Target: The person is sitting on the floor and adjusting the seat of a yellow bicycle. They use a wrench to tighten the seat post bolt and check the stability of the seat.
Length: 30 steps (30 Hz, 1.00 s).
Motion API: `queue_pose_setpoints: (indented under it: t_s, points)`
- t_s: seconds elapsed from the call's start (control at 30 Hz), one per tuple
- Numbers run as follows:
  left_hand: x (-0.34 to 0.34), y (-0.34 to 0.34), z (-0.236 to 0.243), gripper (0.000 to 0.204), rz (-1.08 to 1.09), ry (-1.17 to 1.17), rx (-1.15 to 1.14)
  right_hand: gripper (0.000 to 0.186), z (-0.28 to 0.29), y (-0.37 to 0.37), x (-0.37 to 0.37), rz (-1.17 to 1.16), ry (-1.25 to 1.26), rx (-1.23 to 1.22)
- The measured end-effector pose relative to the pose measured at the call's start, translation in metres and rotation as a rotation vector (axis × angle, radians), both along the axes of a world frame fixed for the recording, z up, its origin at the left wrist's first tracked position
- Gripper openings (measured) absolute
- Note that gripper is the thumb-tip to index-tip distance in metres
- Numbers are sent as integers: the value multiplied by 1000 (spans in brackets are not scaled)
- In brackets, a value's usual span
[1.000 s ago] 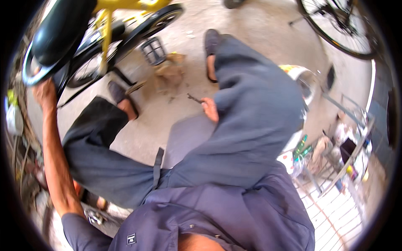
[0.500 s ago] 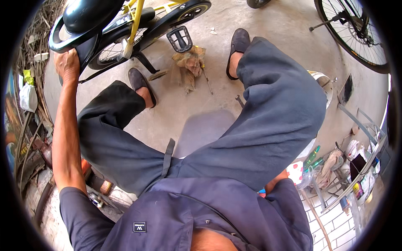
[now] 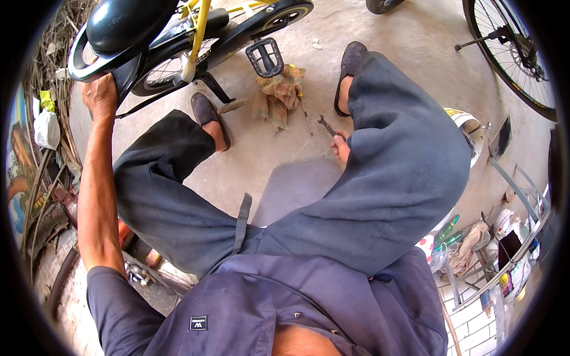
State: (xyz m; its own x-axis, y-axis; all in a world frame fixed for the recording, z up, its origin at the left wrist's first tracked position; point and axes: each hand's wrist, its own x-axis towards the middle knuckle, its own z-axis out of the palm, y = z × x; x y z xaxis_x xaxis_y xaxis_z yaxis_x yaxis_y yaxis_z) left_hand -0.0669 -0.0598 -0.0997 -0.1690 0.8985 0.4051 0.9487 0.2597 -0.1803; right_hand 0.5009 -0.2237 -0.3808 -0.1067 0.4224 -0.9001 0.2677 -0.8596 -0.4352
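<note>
A yellow-framed bicycle (image 3: pixel 202 29) with a black saddle (image 3: pixel 127 26) stands at the upper left. My left hand (image 3: pixel 100 96) is closed on the saddle's black rear part, and its fingertips are partly hidden. Between my feet, my right hand (image 3: pixel 341 147) shows from behind my right leg, its fingers closed round a dark open-ended wrench (image 3: pixel 326 126). That wrench is just above the concrete floor or touching it; I cannot tell which. Nearby lie a crumpled brown rag (image 3: pixel 281 89) and a thin screwdriver (image 3: pixel 305 113) with a yellow handle.
The bicycle's black pedal (image 3: pixel 265 57) and kickstand (image 3: pixel 218 89) jut toward my feet. Another bicycle wheel (image 3: pixel 515 56) stands at the upper right. Beyond my right knee are a white bucket (image 3: pixel 469 127) and a metal rack (image 3: pixel 525 228) with bags and bottles. Dry sticks (image 3: pixel 44 71) line the left side.
My right hand has come into view from behind my right leg and taken hold of the wrench, which lay on the floor. My left hand stays on the saddle. The view has shifted slightly.
</note>
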Motion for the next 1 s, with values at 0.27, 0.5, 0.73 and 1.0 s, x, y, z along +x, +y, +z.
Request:
queue_pose_setpoints:
  t_s: [0.27,0.5,0.73,1.0]
  points:
    - [2,-8,5,25,-97,8,12,36,17,51,-62,-171,9,260]
    - [0,-8,2,29,-62,22,-5,32,-6,88,-80,-86,-109,258]
    - [2,-25,15,34,-212,-2,19,28,-26,96,-87,497,-309,238]
    - [9,-7,6,23,-279,114,73,35,2,91,-130,754,-550,435]
